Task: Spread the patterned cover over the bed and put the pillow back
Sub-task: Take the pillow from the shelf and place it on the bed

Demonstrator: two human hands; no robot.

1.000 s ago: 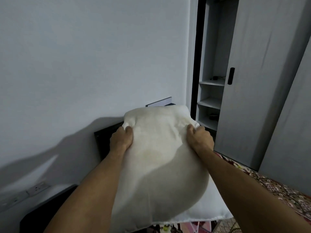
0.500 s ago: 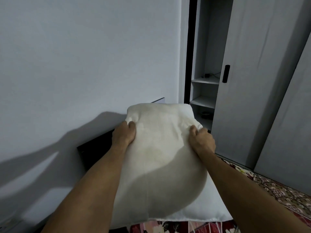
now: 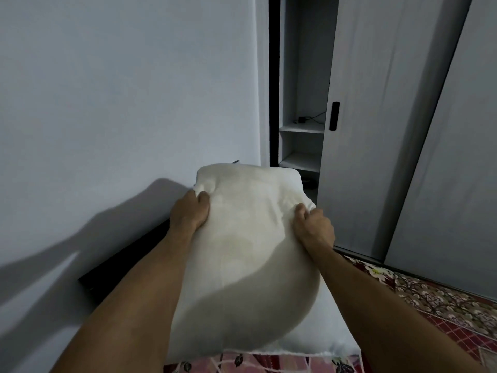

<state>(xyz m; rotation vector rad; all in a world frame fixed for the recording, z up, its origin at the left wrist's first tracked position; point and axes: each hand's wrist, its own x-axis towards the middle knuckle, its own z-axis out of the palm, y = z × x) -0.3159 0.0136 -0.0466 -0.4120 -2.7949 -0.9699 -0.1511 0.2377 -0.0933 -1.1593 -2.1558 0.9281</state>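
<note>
I have both hands on one white pillow (image 3: 242, 259): my left hand (image 3: 189, 212) is curled shut on its upper left edge, my right hand (image 3: 313, 228) clenched on its upper right edge. The pillow stands tilted toward the wall (image 3: 121, 103), above one patterned cover (image 3: 443, 302) spread on the bed.
</note>
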